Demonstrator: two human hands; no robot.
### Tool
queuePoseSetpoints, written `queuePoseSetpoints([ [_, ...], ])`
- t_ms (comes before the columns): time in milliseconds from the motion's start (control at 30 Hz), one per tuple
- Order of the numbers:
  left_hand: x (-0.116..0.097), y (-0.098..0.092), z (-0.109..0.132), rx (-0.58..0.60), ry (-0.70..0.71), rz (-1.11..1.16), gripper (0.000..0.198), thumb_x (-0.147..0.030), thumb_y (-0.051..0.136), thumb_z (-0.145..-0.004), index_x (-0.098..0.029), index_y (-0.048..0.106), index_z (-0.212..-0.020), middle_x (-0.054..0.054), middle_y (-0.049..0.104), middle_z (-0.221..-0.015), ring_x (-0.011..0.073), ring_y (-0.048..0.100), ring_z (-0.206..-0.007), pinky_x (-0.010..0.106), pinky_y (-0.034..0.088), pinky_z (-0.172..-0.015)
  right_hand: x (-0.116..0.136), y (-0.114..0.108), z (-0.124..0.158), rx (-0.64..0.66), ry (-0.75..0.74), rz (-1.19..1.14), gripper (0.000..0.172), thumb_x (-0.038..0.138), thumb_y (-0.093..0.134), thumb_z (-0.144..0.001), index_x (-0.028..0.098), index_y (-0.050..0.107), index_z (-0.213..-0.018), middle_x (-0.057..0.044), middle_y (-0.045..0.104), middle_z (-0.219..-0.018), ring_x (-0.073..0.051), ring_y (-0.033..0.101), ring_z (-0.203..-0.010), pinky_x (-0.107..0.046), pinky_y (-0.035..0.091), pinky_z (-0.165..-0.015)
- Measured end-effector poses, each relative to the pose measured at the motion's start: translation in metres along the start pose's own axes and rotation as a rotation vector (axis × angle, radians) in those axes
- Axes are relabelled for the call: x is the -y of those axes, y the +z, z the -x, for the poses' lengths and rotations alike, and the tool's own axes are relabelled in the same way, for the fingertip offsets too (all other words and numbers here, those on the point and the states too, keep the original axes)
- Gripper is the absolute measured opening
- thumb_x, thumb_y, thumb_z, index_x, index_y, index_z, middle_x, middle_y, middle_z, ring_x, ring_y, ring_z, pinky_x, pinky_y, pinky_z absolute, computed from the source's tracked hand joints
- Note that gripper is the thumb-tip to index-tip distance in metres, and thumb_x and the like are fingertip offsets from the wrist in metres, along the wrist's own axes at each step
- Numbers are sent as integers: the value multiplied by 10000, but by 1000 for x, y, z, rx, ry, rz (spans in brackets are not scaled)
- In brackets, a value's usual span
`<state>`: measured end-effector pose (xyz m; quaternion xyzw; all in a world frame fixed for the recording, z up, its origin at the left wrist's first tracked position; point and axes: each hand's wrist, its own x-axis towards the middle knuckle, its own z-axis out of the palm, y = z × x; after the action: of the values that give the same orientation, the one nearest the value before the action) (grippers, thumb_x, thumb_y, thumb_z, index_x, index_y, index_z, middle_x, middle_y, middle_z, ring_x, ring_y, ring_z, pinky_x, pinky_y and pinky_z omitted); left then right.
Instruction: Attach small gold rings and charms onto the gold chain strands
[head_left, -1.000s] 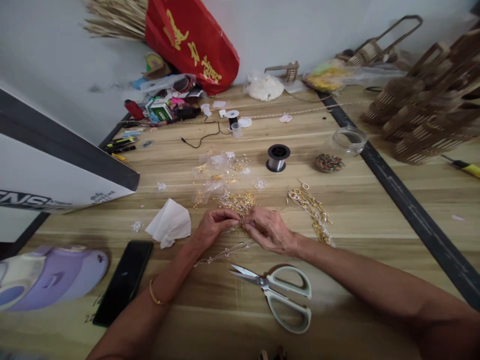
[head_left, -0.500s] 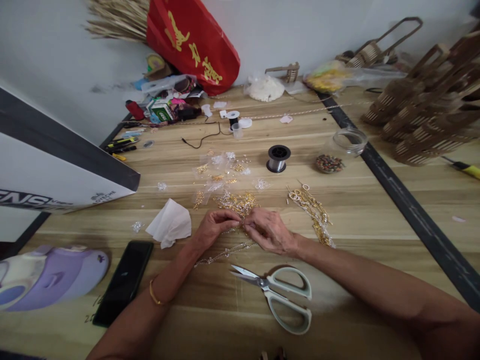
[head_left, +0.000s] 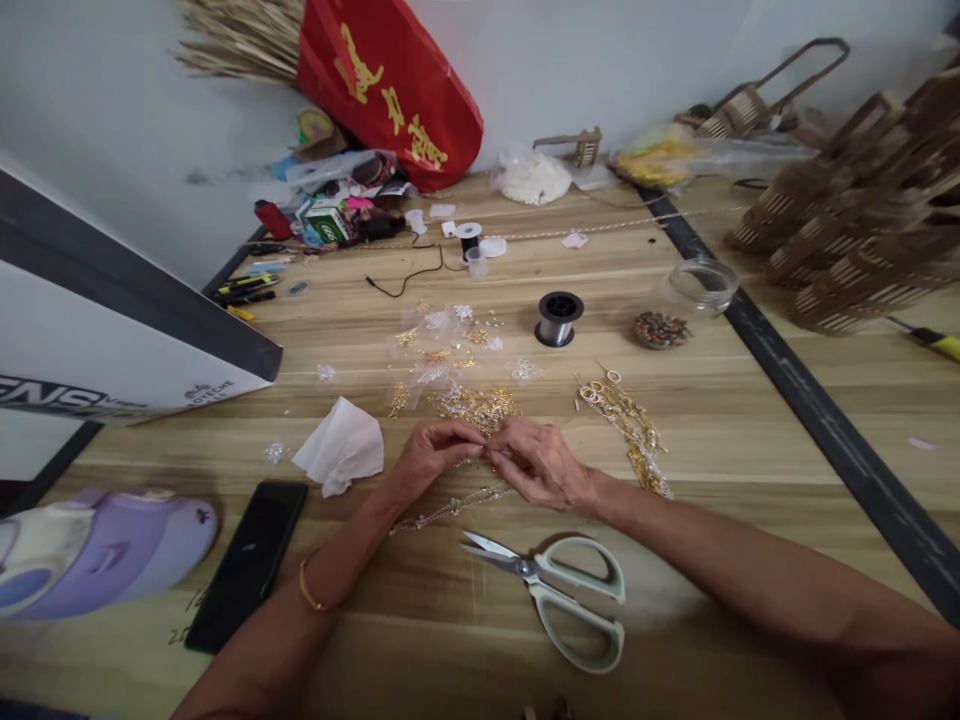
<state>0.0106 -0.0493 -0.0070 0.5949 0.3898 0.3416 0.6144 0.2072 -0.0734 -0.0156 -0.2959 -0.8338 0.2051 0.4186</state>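
- fingers (head_left: pixel 459 430) of the left hand (head_left: pixel 422 464) draw in to a narrow tip, thumb and forefinger nearly flush, right against the fingertips of the right hand (head_left: pixel 538 462); whether they pinch a piece, and which, is too small to tell
- right hand has its thumb and forefinger brought close at the tips, the other fingers curled in over the palm
- beaded chain (head_left: pixel 450 508) lies on the table (head_left: pixel 750 450) just below both hands, running slantwise from beside the left wrist to under the right hand; it is thin and pale with a metallic glint, with small clear, shiny bits spaced along it, and looks doubled in places
- pile of beads (head_left: pixel 476 403) sits just beyond the fingertips, a loose, glittering heap of mixed gold and silver; single shapes blur together
- chain bundle (head_left: pixel 634 432) lies right of the right hand, several strands side by side, gold mixed with silver, with pale rings at the far end
- small clear packets (head_left: pixel 435 322) spread beyond the pile, some with gold bits, some with whitish ones
- scissors (head_left: pixel 527 568) lie nearest the person, blades parted, handles pale green
- wire spool (head_left: pixel 559 320), black-rimmed, stands upright beyond the right hand
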Motion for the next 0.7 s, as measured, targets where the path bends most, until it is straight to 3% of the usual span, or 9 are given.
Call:
queuePoseSetpoints([
  [700,-2,0,1,-37,-50,-16,109,-244,728,-682,-155,730,-745,37,706,-792,155,616,-768,259,462,-769,1,0,0,-13,21,-39,70,146,466,-871,168,524,-838,-14,534,-700,-120,493,-633,-239,402,-607],
])
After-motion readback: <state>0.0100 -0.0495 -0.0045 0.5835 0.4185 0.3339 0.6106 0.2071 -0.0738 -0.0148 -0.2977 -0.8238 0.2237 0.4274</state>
